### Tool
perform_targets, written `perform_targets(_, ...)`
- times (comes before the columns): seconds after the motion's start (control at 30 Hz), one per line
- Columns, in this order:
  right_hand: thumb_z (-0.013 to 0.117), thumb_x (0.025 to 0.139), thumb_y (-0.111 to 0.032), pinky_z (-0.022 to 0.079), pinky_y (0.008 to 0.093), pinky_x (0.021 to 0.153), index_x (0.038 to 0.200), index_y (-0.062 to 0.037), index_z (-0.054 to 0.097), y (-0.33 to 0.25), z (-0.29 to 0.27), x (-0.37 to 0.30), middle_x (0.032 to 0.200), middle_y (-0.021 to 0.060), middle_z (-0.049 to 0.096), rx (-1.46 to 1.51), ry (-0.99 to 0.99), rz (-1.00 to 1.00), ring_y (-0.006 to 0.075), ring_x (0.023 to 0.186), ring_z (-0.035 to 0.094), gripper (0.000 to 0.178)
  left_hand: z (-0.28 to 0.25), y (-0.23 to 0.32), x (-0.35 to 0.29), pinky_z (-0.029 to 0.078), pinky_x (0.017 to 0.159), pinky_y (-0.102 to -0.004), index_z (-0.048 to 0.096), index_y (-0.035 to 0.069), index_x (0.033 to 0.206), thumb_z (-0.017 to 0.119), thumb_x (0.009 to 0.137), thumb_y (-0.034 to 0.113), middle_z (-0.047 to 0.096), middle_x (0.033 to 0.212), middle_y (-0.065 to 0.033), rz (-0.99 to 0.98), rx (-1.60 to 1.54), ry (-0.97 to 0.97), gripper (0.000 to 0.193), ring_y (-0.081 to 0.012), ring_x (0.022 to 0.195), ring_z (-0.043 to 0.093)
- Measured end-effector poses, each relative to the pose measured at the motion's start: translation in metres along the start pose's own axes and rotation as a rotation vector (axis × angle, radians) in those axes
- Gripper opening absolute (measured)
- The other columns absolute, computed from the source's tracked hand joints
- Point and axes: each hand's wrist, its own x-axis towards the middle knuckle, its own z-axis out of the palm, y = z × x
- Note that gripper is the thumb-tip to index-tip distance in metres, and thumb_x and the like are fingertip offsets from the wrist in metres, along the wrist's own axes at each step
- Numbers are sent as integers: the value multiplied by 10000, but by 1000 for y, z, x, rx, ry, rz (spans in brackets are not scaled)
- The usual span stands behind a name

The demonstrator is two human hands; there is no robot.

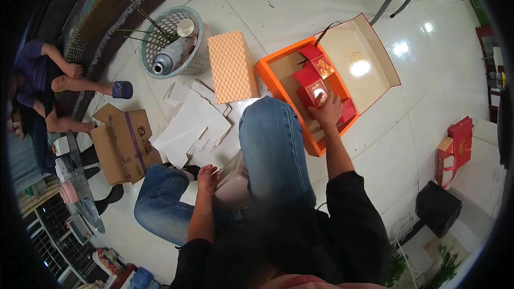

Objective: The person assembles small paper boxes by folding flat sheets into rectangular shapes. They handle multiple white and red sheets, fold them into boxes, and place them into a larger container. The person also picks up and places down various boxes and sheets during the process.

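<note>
A large orange gift box [313, 149] lies on the floor ahead to the right, its cream-lined lid [377, 56] folded out. Inside it are small red boxes with gold print; one red box [306, 78] is under the fingers of my right hand [327, 111], which bend round its near side. Another red box [317, 60] sits farther back. My left hand [206, 179] hovers by my left knee, fingers curled, with a small whitish bit at the fingertips that I cannot make out. A pale container [233, 191] stands between my legs.
Flattened white cardboard [187, 123] and a checkered tan box [230, 67] lie ahead. Behind them stands a green mesh basket [203, 53] holding a silver flask [170, 59]. An open brown carton [126, 147] is to the left, near a seated person [40, 75]. Red bags [455, 147] stand far right.
</note>
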Motion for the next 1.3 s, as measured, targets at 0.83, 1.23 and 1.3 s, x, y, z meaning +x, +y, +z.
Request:
perform_targets(0.83,885,527,-183,455,326,873,1214,-10,488,-123,-134,-139,1068,70,599,1470,-746,-706,210,1021,567,812,137,140,-232,374,975,-385,377,83,1320,745,754,213,416,1344,-133,1358,321,-598,687,-266,1175,475)
perform_targets(1.23,676,808,-422,358,326,992,1368,-17,301,-170,-91,-257,1257,104,467,1077,-1455,-391,197,1174,444,787,26,130,-254,465,745,-293,572,32,979,764,700,199,602,905,-114,984,642,-291,378,-205,827,582)
perform_targets(1.3,645,843,-399,356,326,991,1371,-18,294,-166,-88,-265,1248,103,469,968,-1453,-397,186,1162,444,740,17,114,-247,457,735,-272,586,19,916,734,740,134,602,832,-55,854,521,-384,257,-147,810,573)
